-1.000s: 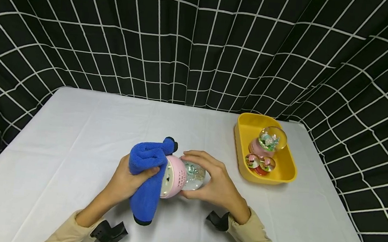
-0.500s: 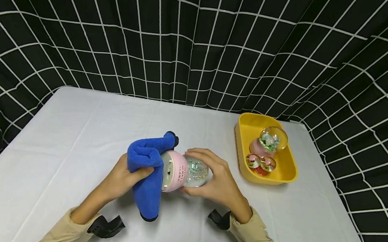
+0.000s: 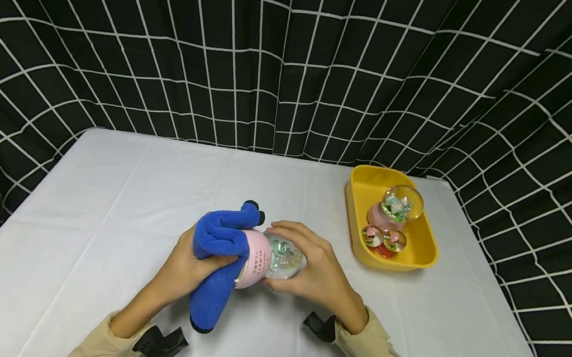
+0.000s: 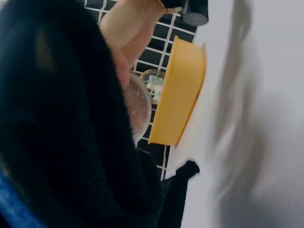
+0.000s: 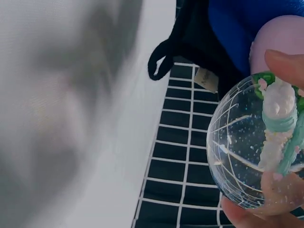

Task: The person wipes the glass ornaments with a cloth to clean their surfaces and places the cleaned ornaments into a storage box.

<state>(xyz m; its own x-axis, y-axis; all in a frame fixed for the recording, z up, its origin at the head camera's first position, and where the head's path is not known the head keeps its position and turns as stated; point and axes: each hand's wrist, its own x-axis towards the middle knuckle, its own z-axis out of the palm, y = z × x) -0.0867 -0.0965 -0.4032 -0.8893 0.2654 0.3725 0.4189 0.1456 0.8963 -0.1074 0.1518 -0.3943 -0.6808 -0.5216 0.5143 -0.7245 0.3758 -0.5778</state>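
A snow globe with a pink lettered base (image 3: 257,261) is held on its side, off the table, in the head view. My right hand (image 3: 320,271) grips its clear glass dome (image 5: 242,137); a white and mint-green figure and floating glitter show inside in the right wrist view. My left hand (image 3: 180,268) holds a folded blue cloth (image 3: 212,301) with dark trim against the underside of the base, the thumb lying over the cloth. Some left fingers are hidden behind the cloth. In the left wrist view the dark side of the cloth (image 4: 71,123) covers much of the frame.
To the right on the white table (image 3: 127,205) stands a yellow tray (image 3: 428,260). Inside it are a larger snow globe (image 3: 399,205) with a pink base and two small globes (image 3: 373,237) on red. A black curtain (image 3: 214,61) with white grid lines surrounds the table.
The snow globe has turned, so less of its pale underside shows and the lettering faces up more. Both hands shifted slightly up and back down, still holding the cloth and globe.
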